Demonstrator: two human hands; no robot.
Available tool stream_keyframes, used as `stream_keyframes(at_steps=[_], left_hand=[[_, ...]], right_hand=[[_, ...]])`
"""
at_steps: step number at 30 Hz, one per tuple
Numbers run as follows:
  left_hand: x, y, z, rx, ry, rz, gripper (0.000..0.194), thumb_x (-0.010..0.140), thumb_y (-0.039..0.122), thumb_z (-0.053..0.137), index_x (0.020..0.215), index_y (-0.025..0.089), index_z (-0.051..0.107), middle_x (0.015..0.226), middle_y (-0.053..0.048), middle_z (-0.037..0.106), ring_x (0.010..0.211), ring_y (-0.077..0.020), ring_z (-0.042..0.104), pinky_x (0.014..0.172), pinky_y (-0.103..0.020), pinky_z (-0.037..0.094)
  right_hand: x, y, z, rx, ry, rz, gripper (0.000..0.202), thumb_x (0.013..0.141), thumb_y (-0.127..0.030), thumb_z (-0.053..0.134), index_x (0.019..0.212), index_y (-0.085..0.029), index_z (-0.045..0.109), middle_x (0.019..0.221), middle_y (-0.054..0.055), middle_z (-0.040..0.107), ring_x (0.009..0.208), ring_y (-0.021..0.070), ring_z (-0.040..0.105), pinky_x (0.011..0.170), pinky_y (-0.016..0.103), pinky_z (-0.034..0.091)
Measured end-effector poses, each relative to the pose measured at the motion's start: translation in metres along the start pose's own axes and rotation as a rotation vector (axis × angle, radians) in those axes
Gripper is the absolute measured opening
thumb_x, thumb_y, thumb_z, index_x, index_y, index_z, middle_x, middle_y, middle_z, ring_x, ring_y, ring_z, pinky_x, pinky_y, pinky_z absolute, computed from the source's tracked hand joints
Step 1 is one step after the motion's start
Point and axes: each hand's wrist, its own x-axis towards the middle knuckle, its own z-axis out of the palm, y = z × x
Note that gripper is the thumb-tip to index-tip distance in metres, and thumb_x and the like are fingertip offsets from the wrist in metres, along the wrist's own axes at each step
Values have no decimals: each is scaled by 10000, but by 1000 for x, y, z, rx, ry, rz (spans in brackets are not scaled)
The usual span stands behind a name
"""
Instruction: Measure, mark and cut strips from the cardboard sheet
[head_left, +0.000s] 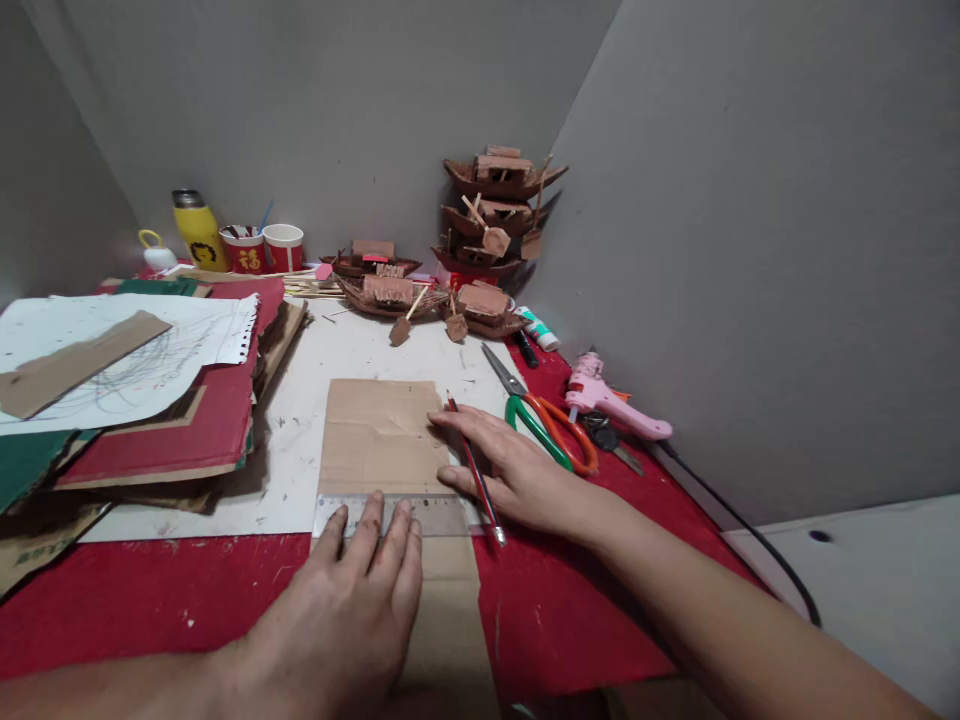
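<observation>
Two hands, ruler partly covered, cardboard cut off.

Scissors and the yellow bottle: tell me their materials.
Scissors: dull grey blades, metal by their look; smooth green and orange handles, probably plastic or plastic-coated.

Yellow bottle: smooth painted or coated body, dark cap; metal or plastic, the look leaves it open.

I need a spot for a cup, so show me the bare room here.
The red cloth is bare at lower left, beside the left hand, and between the cardboard and right forearm. Crowded: the back, with model boats; the right, with scissors and glue gun.
</observation>
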Motion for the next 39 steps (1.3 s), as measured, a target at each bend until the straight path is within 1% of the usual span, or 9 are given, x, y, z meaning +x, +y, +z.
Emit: stream_keyframes(at_steps=[4,12,15,17,21,23,26,31,39], left_hand=[[1,-2,3,-5,-21,17,826,842,599,525,1458,67,381,1496,-247,303,1368,-467,302,1025,-621,374],[-1,-5,1,-21,20,39,786,861,548,512,1449,43,384,1485,-250,338,1351,-462,343,1000,-616,397],[-6,-4,7,31,60,61,770,859,564,506,1431,55,424,1466,-244,392,1328,-448,393,988,-579,408],[-11,-3,16,110,126,89,666,898,501,477,1416,83,457,1445,-218,449,1300,-420,444,967,-539,417],[-19,2,34,278,369,83,451,947,302,413,1350,149,545,1369,-128,572,1232,-342,525,923,-453,407],[-20,5,37,322,458,73,423,943,297,411,1295,146,590,1323,-110,614,1189,-328,555,903,-437,399],[-18,7,36,351,510,75,404,932,308,413,1219,137,639,1268,-97,655,1130,-317,593,875,-427,398],[-16,9,29,368,523,78,375,920,300,427,1146,144,682,1197,-87,696,1064,-299,636,847,-411,401],[-13,9,28,351,499,120,393,953,285,383,1179,130,665,1214,-99,686,1104,-290,611,896,-406,362]], right_hand=[[1,4,-1,-106,-77,-14,587,861,-372,652,1378,-167,466,1382,185,543,1309,333,472,1060,550,411],[6,0,3,-188,-78,-11,565,882,-377,624,1365,-126,476,1361,198,560,1292,329,493,1063,536,418],[7,-2,2,-207,-86,-1,570,874,-380,636,1354,-111,485,1363,206,557,1289,331,496,1065,529,418],[7,-2,1,-211,-92,1,566,871,-380,641,1351,-122,488,1361,202,560,1282,326,505,1063,521,424],[8,-3,-1,-209,-103,13,565,876,-378,629,1362,-131,479,1369,199,555,1284,323,507,1058,518,433],[8,-3,-1,-205,-108,21,577,881,-386,618,1367,-111,473,1383,208,542,1300,331,491,1062,527,427],[7,-1,0,-197,-109,25,586,889,-397,597,1372,-91,468,1385,216,537,1306,337,484,1062,537,425],[7,3,2,-204,-85,-4,585,892,-437,579,1365,-107,479,1368,221,551,1277,347,513,1034,557,446],[6,3,3,-237,-78,-20,559,898,-423,570,1346,-99,490,1352,218,567,1254,335,540,1022,524,472]])
